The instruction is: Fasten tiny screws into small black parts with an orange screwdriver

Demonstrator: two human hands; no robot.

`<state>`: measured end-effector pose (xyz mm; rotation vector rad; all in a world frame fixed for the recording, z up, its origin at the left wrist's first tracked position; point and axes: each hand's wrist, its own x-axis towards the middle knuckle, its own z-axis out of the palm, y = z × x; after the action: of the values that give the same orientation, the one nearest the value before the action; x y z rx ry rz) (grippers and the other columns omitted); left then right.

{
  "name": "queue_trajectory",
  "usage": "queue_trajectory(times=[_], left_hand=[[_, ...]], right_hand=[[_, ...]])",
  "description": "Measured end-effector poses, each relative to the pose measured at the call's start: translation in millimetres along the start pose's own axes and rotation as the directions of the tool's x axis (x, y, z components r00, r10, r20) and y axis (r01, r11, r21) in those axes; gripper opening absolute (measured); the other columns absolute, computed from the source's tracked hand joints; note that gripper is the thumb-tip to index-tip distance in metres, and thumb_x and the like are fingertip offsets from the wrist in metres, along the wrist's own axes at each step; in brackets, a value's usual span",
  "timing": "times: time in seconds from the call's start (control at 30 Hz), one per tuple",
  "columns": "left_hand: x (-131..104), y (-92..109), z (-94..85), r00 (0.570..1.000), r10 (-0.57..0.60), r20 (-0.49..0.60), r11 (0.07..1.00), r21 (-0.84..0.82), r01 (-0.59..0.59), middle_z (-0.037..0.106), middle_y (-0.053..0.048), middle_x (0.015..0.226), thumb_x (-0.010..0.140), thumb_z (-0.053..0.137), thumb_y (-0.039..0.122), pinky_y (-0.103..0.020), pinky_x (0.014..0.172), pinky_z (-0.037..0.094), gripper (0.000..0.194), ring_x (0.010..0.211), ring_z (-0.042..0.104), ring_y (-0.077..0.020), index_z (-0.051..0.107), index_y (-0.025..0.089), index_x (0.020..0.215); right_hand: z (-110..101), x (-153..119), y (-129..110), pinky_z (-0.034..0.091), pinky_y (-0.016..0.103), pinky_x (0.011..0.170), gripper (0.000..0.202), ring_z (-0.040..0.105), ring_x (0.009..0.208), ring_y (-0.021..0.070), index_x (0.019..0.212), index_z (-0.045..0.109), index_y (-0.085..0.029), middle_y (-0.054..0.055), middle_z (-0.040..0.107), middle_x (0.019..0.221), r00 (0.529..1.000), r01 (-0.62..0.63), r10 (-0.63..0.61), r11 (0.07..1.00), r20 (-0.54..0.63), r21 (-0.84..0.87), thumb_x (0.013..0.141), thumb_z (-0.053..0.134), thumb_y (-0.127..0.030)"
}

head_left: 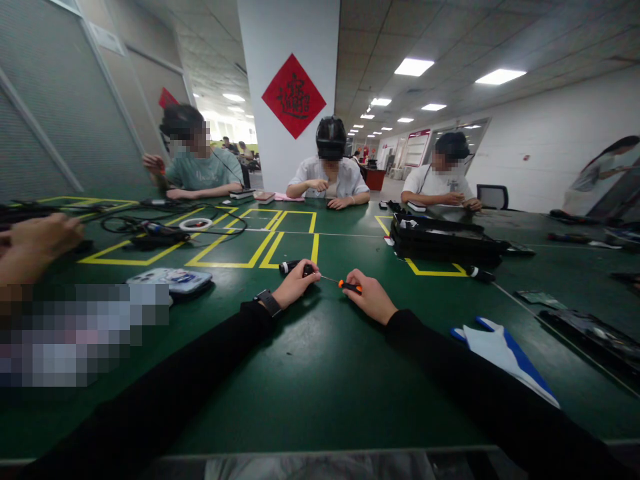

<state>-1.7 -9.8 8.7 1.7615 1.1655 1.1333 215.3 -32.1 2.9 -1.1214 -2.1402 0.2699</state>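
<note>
My left hand (295, 285), with a dark watch at its wrist, is closed around a small black cylindrical thing with a pale band (287, 267). Its exact kind I cannot make out, as my fingers cover its middle. In my closed right hand (371, 297) is a screwdriver (350, 287) with an orange and black handle. Its thin metal shaft points left, and the tip reaches the dark end of the thing at my left fingertips. Whether the two touch is too small to tell. Both hands are just above the green table (300, 387).
A long black open housing (445, 240) lies beyond my right hand, near another black cylinder (481, 274). A blue and white glove (505, 353) rests at right, a patterned case (173, 280) at left. Cables, a tape roll (195, 225) and several seated people are around the table.
</note>
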Motion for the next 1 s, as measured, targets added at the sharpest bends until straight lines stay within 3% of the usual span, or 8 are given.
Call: queue_trajectory(times=[0.13,0.3,0.43,0.57,0.77,0.87,1.0], left_hand=[[0,3,0.3,0.999,0.037,0.02,0.999,0.016,-0.037,0.056,0.0,0.081,0.072,0.054,0.03,-0.023,0.064,0.041,0.02,0.071,0.051,-0.0114,0.05,0.017,0.087],[2,0,0.1,0.995,0.091,0.047,0.994,-0.069,-0.088,0.056,0.0,0.084,0.068,0.056,0.024,-0.026,0.076,0.041,0.021,0.079,0.053,-0.0113,0.048,0.017,0.087],[3,-4,-1.1,0.997,0.047,0.058,0.994,-0.097,-0.041,0.057,0.001,0.083,0.067,0.054,0.017,-0.026,0.074,0.042,0.024,0.076,0.054,-0.0107,0.046,0.017,0.089],[4,-6,-1.5,0.995,0.072,0.065,0.994,-0.084,-0.067,0.056,0.0,0.082,0.066,0.054,0.017,-0.026,0.073,0.042,0.024,0.076,0.054,-0.011,0.046,0.017,0.089],[4,-7,-2.2,0.991,0.125,0.055,0.992,0.014,-0.126,0.053,0.002,0.078,0.065,0.06,0.024,-0.026,0.073,0.041,0.023,0.072,0.051,-0.0104,0.048,0.017,0.084],[4,-9,-2.7,0.994,0.104,0.01,0.994,0.033,-0.105,0.053,0.002,0.078,0.067,0.059,0.026,-0.025,0.071,0.041,0.022,0.07,0.049,-0.01,0.049,0.017,0.084],[6,-14,-2.0,0.997,0.081,0.012,0.994,-0.075,-0.08,0.055,0.001,0.08,0.069,0.057,0.023,-0.026,0.072,0.041,0.021,0.073,0.051,-0.0109,0.046,0.017,0.086]], right_hand=[[-2,-1,-5,0.035,0.022,0.061,0.02,0.052,0.064,0.0123,0.086,0.057,-0.019,0.001,0.059,0.071,0.999,-0.005,0.007,0.999,0.047,-0.041,0.081,0.05,-0.037],[-5,0,-10,0.036,0.023,0.067,0.025,0.052,0.072,0.013,0.079,0.061,-0.018,0.003,0.058,0.076,0.999,0.042,-0.04,0.995,0.017,-0.085,0.087,0.04,-0.031],[-6,0,-12,0.039,0.024,0.07,0.016,0.05,0.076,0.0132,0.091,0.059,-0.02,0.004,0.054,0.085,0.995,0.083,-0.084,0.996,-0.061,-0.016,0.081,0.049,-0.027],[-5,0,-12,0.039,0.024,0.07,0.019,0.051,0.075,0.0136,0.093,0.058,-0.019,0.002,0.054,0.082,0.992,0.086,-0.083,0.996,-0.091,0.019,0.076,0.056,-0.027],[-5,0,-9,0.037,0.024,0.064,0.031,0.053,0.065,0.0129,0.079,0.063,-0.018,0.001,0.058,0.068,1.0,-0.017,0.017,1.0,0.003,-0.025,0.087,0.038,-0.035],[-5,0,-11,0.039,0.026,0.071,0.021,0.054,0.076,0.0143,0.085,0.062,-0.018,0.004,0.06,0.081,0.995,0.054,-0.053,0.998,-0.079,0.012,0.084,0.045,-0.031],[-5,-1,-16,0.043,0.028,0.074,0.012,0.053,0.081,0.0149,0.087,0.059,-0.019,0.004,0.056,0.086,0.965,0.203,-0.182,0.974,-0.191,0.097,0.077,0.055,-0.026]])
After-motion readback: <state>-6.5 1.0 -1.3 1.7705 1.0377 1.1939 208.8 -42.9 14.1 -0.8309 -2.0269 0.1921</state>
